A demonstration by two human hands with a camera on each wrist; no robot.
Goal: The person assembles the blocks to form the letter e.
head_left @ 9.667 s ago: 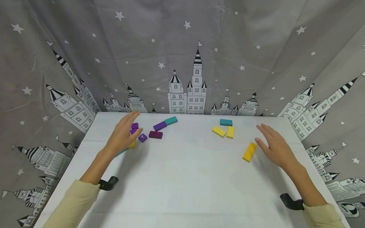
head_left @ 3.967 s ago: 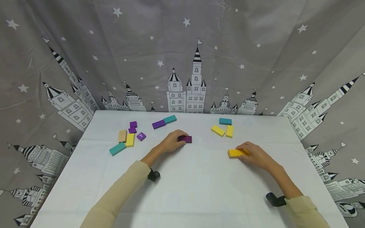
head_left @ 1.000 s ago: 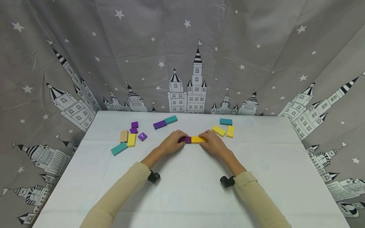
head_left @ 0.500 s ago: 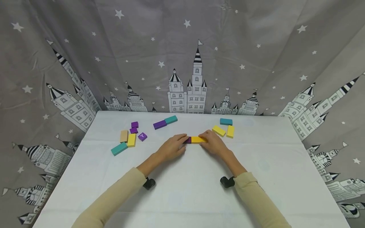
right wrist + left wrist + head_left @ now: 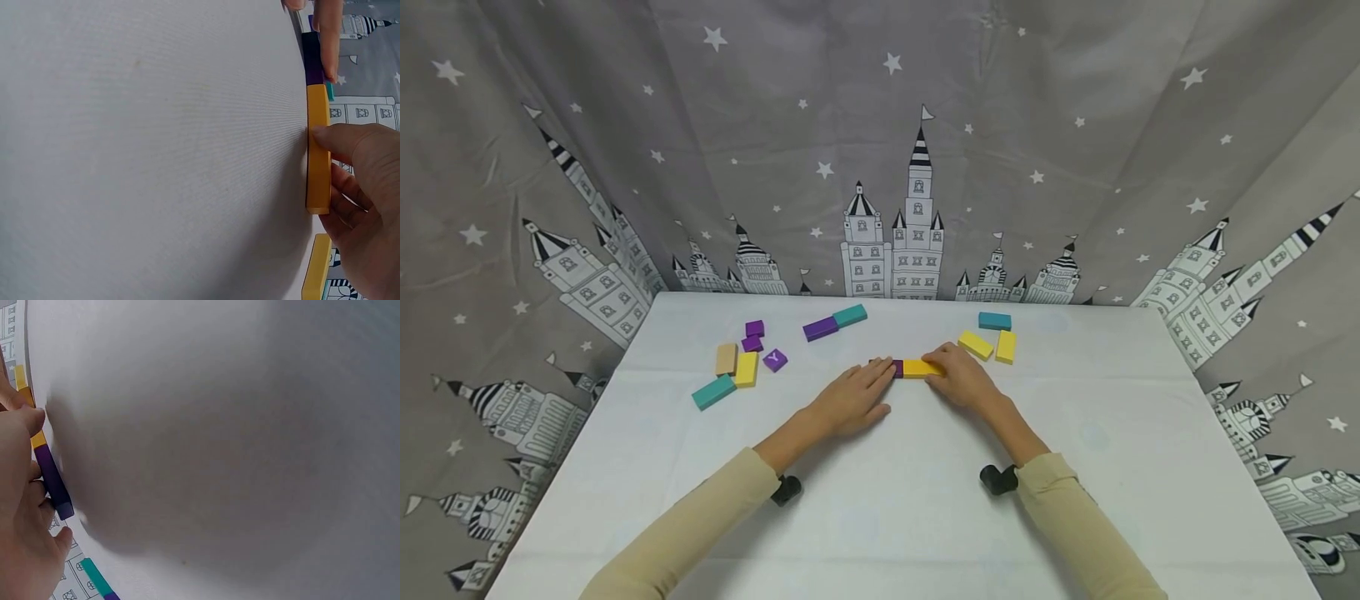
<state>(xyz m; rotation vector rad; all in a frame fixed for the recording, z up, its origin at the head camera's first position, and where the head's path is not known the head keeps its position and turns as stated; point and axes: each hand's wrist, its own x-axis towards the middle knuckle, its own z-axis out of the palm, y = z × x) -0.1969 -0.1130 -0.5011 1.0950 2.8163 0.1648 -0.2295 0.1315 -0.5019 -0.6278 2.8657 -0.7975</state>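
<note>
A dark purple block (image 5: 898, 369) and an orange-yellow block (image 5: 917, 368) lie end to end on the white table, touching in the right wrist view. My left hand (image 5: 852, 402) rests its straight fingers on the purple block and covers much of it; its thumb stands away from the block. With thumb and fingers my right hand (image 5: 964, 379) pinches the orange-yellow block (image 5: 318, 178) near its right end. Just beyond that hand lie a yellow block (image 5: 975, 345) and another yellow block (image 5: 1006, 347).
A teal block (image 5: 995, 321) lies at the back right. Back left of centre, a purple block (image 5: 821, 329) touches a teal block (image 5: 851, 315). Farther left are several small purple cubes (image 5: 775, 360), a tan block (image 5: 726, 359), a yellow block (image 5: 747, 369) and a teal block (image 5: 713, 392). A grey curtain (image 5: 880, 125) hangs behind.
Earlier, both blocks were brought to the middle and set end to end. In the last second my left hand loosened its grip on the purple block and straightened its fingers over it.
</note>
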